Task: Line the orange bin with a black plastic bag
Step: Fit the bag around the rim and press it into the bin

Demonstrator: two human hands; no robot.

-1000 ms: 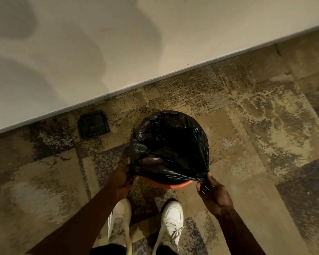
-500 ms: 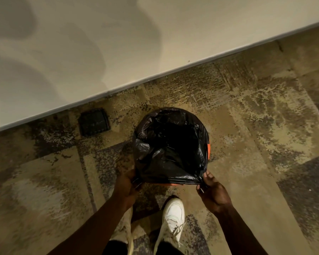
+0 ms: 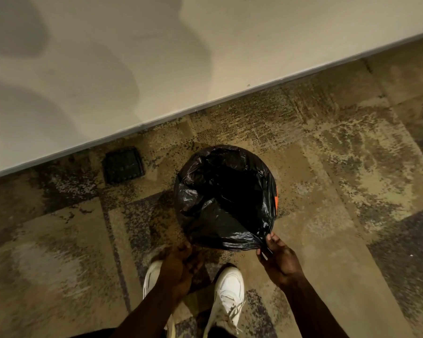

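Head cam, looking down: the black plastic bag (image 3: pixel 226 198) is stretched over the orange bin (image 3: pixel 276 195) on the carpet floor (image 3: pixel 352 191), only a sliver of orange showing. The right hand (image 3: pixel 277 261) pinches the bag's near edge. The left hand (image 3: pixel 178 267) is blurry, can't tell its grip.

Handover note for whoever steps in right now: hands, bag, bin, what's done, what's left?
Right hand: pinching the crinkled black plastic bag at its near-right edge.
Left hand: at the bag's near-left edge, blurred; grip cannot be told.
Round orange bin: on the patterned carpet near the wall, only a sliver of orange showing on its right side.
Done: bag is open and draped over nearly the whole rim.
Left: likely cover the right side and tuck the edge.
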